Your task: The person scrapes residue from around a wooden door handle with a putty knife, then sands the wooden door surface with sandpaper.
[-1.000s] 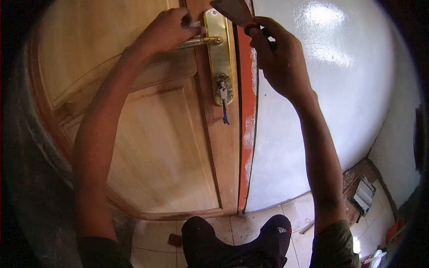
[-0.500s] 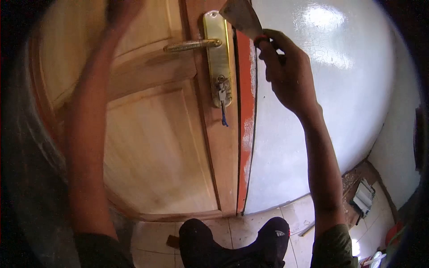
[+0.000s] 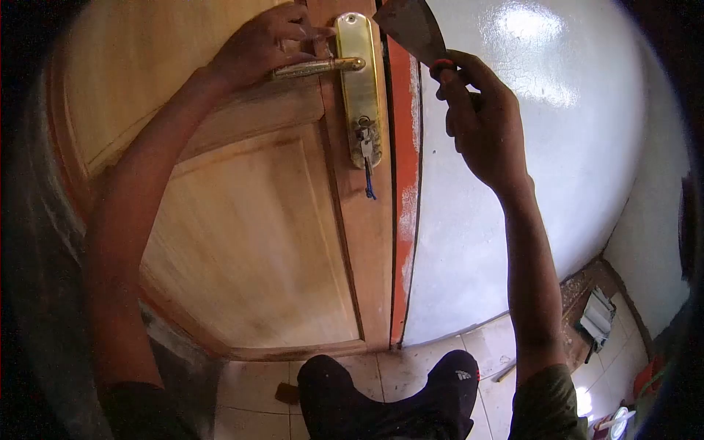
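My right hand (image 3: 484,117) is closed round the red-and-dark handle of a putty knife (image 3: 416,31). Its wide, stained metal blade points up and left, overlapping the upper edge of the orange strip. At the brass lever handle (image 3: 312,69), my left hand (image 3: 268,44) has its fingers apart and partly bent, fingertips right by the gold lock plate (image 3: 357,92). A key (image 3: 367,147) with a blue tag hangs from the keyhole low on that plate. All of this is on a bare wooden door (image 3: 249,235) with recessed panels.
An orange strip with white paint smears (image 3: 405,183) runs along the door's edge, beside a glossy white wall (image 3: 469,242). On the tiled floor (image 3: 253,389) lie a brown block (image 3: 287,394) and a paint tray (image 3: 598,319). A tub (image 3: 616,424) stands at lower right.
My left hand has come down from the top edge to the lever handle. My right hand and the putty knife have shifted slightly right.
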Demonstrator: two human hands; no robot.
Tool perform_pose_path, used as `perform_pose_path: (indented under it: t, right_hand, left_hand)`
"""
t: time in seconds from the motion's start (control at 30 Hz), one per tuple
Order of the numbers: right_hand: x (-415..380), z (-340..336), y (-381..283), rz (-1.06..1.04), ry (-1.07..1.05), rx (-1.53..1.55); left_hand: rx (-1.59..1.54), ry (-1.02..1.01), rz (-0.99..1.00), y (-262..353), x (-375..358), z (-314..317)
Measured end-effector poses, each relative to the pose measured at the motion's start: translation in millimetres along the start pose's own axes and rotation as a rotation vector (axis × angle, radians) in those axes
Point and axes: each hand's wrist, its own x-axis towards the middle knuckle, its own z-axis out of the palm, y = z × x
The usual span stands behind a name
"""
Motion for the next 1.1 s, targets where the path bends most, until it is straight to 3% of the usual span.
perform_pose_path:
  t: [0.13,0.23,0.33,0.53,0.63,0.73,0.8,0.9,0.93,1.03,1.1]
  right_hand:
    - [-1.5,-0.2,-0.1,0.006,0.005,0.006]
    - [-7.3,-0.8,-1.9,0.061,0.000,-0.023]
    - [-12.0,-0.2,0.1,0.073,-0.009,-0.004]
    - [-11.5,5.5,-6.0,0.103,-0.019,-0.020]
    - [-11.9,11.6,-15.7,0.119,-0.043,-0.007]
    - [0.3,13.6,-28.3,0.080,-0.125,-0.071]
    - [21.1,14.5,-29.4,-0.027,-0.206,-0.208]
    - [59.7,3.6,-62.8,0.019,-0.465,-0.363]
    - [69.4,9.1,-61.1,-0.017,-0.444,-0.425]
    - [83.2,8.7,-80.9,0.003,-0.571,-0.518]
    - [84.6,16.4,-71.2,-0.145,-0.541,-0.615]
  left_hand:
    - [-0.079,-0.004,0.055,-9.5,2.0,12.4]
    - [-0.347,0.125,-0.050,-3.8,-6.6,27.2]
    - [-0.123,0.151,0.096,0.9,-12.4,29.1]
    - [-0.018,0.200,0.061,2.8,-9.0,35.2]
    - [-0.327,-0.012,-0.093,5.7,-5.8,22.6]
    - [-0.383,-0.129,-0.012,-7.1,3.4,11.7]
    - [-0.350,-0.127,-0.009,-10.2,5.2,12.8]
    - [-0.204,-0.193,-0.070,-5.1,10.1,7.7]
    - [-0.137,-0.223,-0.105,-3.1,10.3,4.3]
    - [-0.314,-0.114,-0.169,3.6,7.2,7.1]
    - [-0.276,-0.145,-0.136,-0.1,7.2,7.8]
